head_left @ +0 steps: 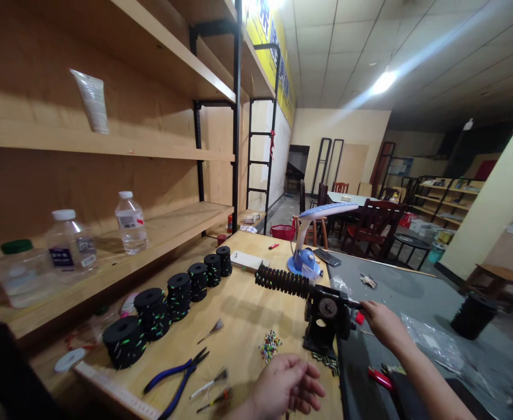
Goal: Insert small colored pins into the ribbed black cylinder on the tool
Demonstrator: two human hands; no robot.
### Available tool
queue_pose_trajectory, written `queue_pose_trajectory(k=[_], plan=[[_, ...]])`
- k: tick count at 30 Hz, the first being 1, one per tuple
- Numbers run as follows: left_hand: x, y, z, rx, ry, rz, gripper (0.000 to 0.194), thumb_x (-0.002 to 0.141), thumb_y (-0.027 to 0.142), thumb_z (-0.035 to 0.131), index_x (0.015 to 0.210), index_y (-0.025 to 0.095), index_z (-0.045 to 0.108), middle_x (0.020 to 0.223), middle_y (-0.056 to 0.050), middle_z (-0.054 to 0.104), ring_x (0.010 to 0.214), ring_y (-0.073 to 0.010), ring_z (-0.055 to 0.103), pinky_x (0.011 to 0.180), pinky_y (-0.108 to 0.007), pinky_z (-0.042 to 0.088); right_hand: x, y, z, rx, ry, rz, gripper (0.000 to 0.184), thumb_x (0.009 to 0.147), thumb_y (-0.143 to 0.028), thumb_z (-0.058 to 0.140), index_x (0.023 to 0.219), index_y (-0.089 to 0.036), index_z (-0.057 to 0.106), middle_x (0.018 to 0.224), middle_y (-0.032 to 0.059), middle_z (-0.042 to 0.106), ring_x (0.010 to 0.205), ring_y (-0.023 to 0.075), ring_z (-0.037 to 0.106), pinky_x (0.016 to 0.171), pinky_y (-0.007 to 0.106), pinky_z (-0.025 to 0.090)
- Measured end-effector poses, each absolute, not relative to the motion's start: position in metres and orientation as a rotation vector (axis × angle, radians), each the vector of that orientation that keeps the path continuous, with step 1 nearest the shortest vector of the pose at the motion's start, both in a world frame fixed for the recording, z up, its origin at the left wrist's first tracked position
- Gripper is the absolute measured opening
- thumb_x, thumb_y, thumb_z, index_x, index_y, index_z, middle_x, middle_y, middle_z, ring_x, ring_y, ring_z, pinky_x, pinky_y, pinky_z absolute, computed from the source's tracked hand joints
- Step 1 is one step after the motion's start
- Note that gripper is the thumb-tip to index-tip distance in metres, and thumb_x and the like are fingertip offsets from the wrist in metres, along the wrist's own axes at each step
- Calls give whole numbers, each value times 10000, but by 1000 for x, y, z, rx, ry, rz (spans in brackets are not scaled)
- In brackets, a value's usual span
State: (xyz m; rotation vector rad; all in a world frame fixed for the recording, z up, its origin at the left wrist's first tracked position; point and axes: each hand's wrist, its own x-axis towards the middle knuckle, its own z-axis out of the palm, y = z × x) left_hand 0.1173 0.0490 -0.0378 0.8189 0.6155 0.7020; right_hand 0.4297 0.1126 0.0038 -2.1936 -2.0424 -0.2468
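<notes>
A black metal clamp device stands at the bench's edge, a rod with a black ribbed coil reaching out from its left side. My right hand is closed around the black handle on the device's right side. Low in the middle, my left hand is turned partly palm up, its fingers loosely bent and apart, with nothing visible in it. Just beyond it lies a small pile of multicoloured beads. Small metallic pieces lie by the device's base.
Several black spools line the bench's left side. Blue-handled pliers and small brushes lie in front. A blue desk lamp stands behind the coil. Shelves with bottles rise at left; a grey mat spreads right.
</notes>
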Motion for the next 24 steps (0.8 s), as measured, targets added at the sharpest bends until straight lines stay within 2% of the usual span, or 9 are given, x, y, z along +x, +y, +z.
queue_pose_trajectory(k=[8,24], plan=[[116,65,-13,771,700,761,335,774,443,707,817,121,624,725,-83,732,558,-131,653,540,-215,406,429,109,-23,-2197,-2062,-224,300,910,-206,486,1082,-268,724,1119,91,744,1008,277,684,765,321,491],[124,95,-11,764,682,796,236,841,332,655,848,97,635,733,-96,736,571,-127,664,543,-204,426,426,91,-46,-2098,-2093,-157,338,892,-183,439,1027,-222,747,1064,119,758,998,285,682,827,338,491]])
